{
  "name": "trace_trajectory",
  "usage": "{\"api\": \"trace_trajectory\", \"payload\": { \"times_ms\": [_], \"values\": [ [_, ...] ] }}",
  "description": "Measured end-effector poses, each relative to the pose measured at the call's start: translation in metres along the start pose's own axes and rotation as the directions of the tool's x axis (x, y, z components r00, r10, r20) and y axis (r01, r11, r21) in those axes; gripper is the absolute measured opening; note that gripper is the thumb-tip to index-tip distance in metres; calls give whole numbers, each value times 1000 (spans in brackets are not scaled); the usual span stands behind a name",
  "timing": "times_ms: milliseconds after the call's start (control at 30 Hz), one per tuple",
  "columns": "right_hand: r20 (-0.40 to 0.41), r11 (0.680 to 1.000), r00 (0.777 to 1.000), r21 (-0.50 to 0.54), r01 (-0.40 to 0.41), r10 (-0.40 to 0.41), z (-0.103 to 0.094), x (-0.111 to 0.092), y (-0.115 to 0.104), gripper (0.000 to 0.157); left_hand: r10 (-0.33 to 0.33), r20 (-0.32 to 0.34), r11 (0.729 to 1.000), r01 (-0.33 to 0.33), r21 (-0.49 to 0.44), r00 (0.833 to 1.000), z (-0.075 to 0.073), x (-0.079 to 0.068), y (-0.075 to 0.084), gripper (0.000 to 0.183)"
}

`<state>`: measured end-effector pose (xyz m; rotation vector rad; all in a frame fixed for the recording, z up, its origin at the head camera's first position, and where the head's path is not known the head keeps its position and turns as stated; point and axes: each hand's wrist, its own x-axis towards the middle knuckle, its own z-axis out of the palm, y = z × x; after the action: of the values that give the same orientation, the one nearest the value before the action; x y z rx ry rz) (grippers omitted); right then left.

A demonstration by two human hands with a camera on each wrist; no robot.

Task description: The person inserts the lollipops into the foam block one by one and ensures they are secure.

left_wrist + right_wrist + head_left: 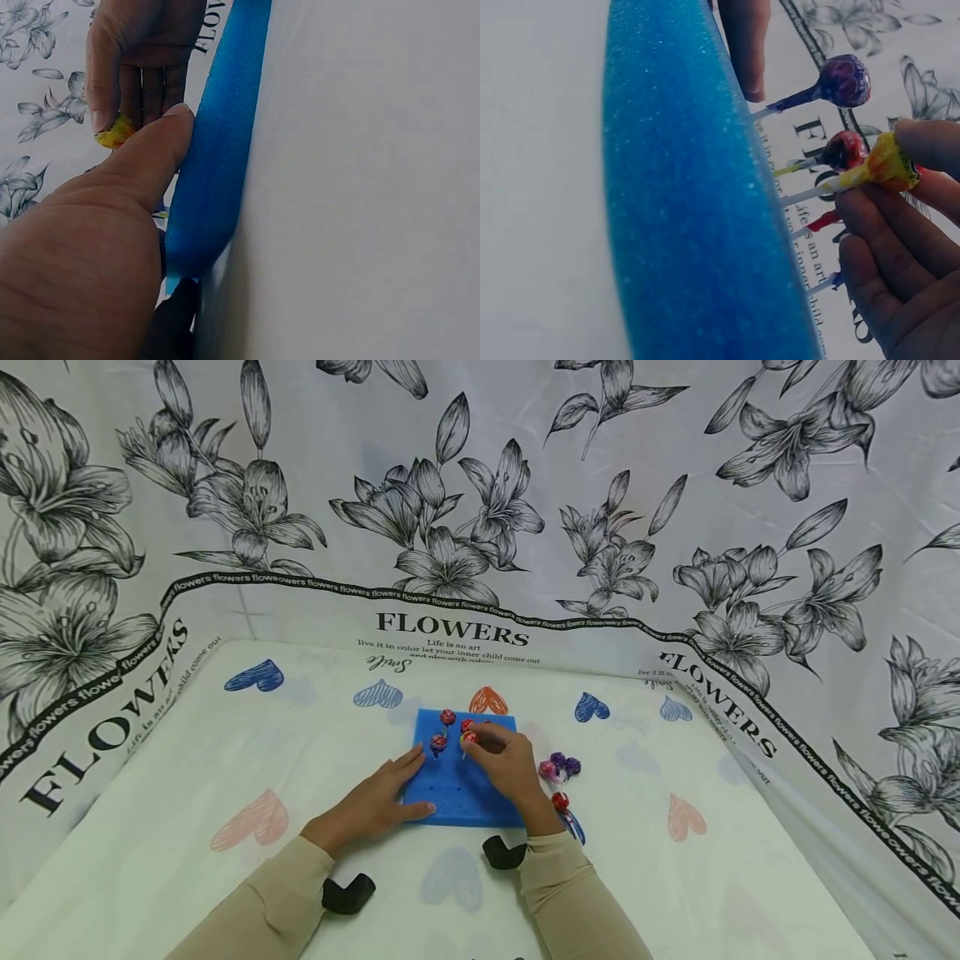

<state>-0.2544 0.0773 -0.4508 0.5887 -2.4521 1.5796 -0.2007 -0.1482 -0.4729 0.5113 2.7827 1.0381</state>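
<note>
A blue foam block (465, 806) lies on the table with several wrapped lollipops standing in it. My right hand (506, 768) pinches a yellow-wrapped lollipop (889, 166) by its head, thumb on one side and fingers on the other. In the right wrist view, its white stick meets the face of the foam. Nearby stand a purple lollipop (845, 81) and a red one (847, 148); others are partly hidden behind the right fingers. My left hand (371, 806) rests against the block's left side, fingers extended along the edge and thumb at the near left corner.
Right of the block lie loose purple and pink lollipops (558, 767), with a red lollipop (560, 802) nearer me. A white cloth with printed hearts covers the table. Flower-printed fabric (480, 527) rises behind. Black wrist devices (348, 893) sit by both sleeves.
</note>
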Motion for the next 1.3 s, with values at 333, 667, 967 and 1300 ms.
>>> {"api": "trace_trajectory", "payload": {
  "times_ms": [333,667,967,1300],
  "values": [
    [42,996,998,-66,-53,56,1,-2,0,33,-2,-5,1000,2,3,1000,2,1,0,90],
    [52,988,995,-132,-76,84,-4,-2,-3,34,-10,-3,1000,10,0,1000,5,-1,-2,90],
    [-50,976,996,-200,-86,77,-37,-1,-25,32,-2,-6,1000,2,-7,1000,5,0,-1,90],
    [-160,990,987,-140,2,-24,-90,-8,-62,31,-16,-5,1000,16,1,1000,3,1,0,91]
  ]
}}
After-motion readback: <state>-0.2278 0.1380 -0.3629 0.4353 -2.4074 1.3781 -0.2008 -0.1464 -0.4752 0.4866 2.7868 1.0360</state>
